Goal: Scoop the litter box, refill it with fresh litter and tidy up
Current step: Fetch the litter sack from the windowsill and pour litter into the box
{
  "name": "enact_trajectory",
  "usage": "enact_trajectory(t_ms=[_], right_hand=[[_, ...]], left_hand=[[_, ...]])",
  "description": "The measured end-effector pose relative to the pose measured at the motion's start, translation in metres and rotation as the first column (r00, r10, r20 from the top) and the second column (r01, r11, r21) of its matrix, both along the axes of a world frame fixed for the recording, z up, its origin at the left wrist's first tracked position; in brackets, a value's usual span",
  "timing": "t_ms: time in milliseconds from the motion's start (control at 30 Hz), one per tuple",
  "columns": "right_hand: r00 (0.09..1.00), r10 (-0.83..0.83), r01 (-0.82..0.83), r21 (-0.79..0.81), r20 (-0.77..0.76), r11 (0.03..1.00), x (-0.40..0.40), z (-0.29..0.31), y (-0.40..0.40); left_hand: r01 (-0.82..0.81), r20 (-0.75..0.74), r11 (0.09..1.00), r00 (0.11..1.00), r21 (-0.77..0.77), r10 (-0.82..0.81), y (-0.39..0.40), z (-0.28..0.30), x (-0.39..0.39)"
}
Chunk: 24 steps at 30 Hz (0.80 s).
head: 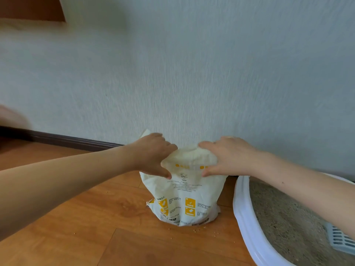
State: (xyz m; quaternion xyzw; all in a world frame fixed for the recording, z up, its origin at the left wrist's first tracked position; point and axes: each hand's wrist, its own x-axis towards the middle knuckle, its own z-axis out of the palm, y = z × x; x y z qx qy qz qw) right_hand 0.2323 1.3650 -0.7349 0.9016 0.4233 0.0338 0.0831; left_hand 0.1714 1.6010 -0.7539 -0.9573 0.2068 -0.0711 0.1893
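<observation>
A single head-worn wide-angle view looks forward and down from close range, facing a pale textured wall (192, 64) and orange-brown wooden plank floor (86, 237); both bare forearms reach in from the lower corners toward the frame's centre.

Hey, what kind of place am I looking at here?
Probably a room in a home, at a cat's toilet corner: a wood floor against a papered wall, a white litter box filled with litter, and a litter bag held by both hands.
</observation>
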Motion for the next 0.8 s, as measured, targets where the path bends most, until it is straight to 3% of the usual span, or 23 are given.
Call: enact_trajectory(t_ms=[67, 100, 233, 400, 533, 633, 733, 800], right_hand=[[1.000, -0.003, 0.004, -0.065, 0.002, 0.998, 0.003, -0.004, 0.003], [1.000, 0.010, -0.010, -0.065, -0.006, 0.998, 0.002, -0.005, 0.004], [0.994, 0.112, -0.112, -0.042, 0.001, 0.993, -0.001, -0.020, 0.010], [0.967, 0.219, -0.208, -0.095, 0.129, 0.974, -0.002, -0.044, 0.016], [0.981, 0.151, -0.124, -0.203, 0.122, 0.971, -0.001, -0.052, 0.017], [0.976, 0.132, -0.101, -0.175, 0.175, 0.979, -0.001, -0.070, 0.016], [0.954, 0.120, -0.134, 0.030, 0.274, 0.991, -0.010, -0.085, 0.014], [0.948, 0.081, -0.097, 0.038, 0.306, 0.995, -0.018, -0.102, 0.013]], left_hand=[[0.082, 0.158, 0.986, 0.982, 0.143, -0.104, 0.000, -0.003, -0.003], [0.089, 0.163, 0.981, 0.980, 0.173, -0.118, -0.001, -0.004, -0.006], [0.016, -0.064, 0.998, 0.998, 0.064, -0.011, 0.001, -0.015, -0.013], [0.006, -0.088, 0.997, 0.996, 0.078, 0.001, -0.004, -0.027, -0.009], [-0.084, -0.129, 0.996, 0.988, 0.040, 0.089, -0.004, -0.041, -0.001], [-0.159, -0.149, 0.987, 0.976, 0.012, 0.159, -0.007, -0.053, -0.003], [-0.246, -0.202, 0.968, 0.951, -0.040, 0.233, -0.008, -0.058, -0.019], [-0.235, -0.233, 0.972, 0.947, -0.034, 0.221, -0.008, -0.063, -0.028]])
